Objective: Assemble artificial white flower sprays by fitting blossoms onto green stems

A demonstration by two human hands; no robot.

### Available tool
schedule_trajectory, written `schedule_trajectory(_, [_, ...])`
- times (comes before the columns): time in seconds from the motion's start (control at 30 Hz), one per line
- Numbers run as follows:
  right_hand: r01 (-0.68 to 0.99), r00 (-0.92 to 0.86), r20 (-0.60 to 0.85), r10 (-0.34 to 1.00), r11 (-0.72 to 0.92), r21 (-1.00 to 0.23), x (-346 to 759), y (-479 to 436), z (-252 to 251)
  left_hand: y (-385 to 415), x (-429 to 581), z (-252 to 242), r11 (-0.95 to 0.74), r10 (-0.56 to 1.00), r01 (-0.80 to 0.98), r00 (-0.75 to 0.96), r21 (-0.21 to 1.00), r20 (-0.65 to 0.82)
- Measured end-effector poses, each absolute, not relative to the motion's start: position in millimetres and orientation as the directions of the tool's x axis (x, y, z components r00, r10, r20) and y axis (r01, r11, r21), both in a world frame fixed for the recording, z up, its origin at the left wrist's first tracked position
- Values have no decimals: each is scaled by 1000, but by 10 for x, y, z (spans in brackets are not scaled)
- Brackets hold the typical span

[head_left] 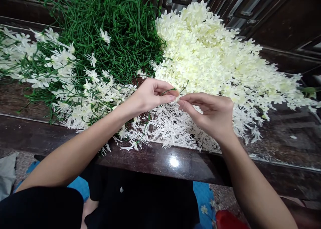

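Above the middle of the bench, my left hand [150,94] pinches a thin green artificial stem [185,87] between thumb and fingers. My right hand [212,113] meets it fingertip to fingertip, its thumb and forefinger closed on something too small to make out. Below and between the hands lies a spread of spiky white stamen pieces [173,128]. A large heap of cream-white artificial petals [200,51] rises behind my right hand. Behind my left hand is a tangled pile of green stems [117,31]. White flowers on stems [62,68] lie to the left.
All the piles rest on a dark wooden bench [160,158] with a carved back [276,25]. My black-clothed legs [140,199] are under its front edge. A blue mat [202,197] and a red object [229,219] are on the floor. Grey cloth [7,174] lies at the left.
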State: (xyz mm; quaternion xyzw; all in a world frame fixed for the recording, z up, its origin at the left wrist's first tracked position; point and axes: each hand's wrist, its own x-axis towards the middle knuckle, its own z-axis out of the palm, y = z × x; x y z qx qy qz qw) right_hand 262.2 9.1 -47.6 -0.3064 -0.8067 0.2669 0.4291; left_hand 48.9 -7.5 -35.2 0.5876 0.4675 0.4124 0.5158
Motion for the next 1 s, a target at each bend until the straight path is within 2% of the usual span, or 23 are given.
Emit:
schedule_trajectory(0.27, [251, -419, 580, 699, 703, -666, 2620, 84, -478, -75, 488, -385, -30, 973, 127, 231, 991, 0])
schedule_trajectory(0.47, [274, -442, 548, 710, 688, -672, 2604, 65, -490, -74, 508, -364, -59, 974, 193, 227, 979, 14])
schedule_trajectory(0.73, [264, -442, 558, 702, 697, -667, 2604, 72, -476, -88, 517, -369, -71, 976, 151, 216, 986, 37])
schedule_trajectory(1.0, [256, -459, 526, 716, 673, -694, 2621, 76, -483, -78, 526, -354, -102, 977, 213, 203, 972, 58])
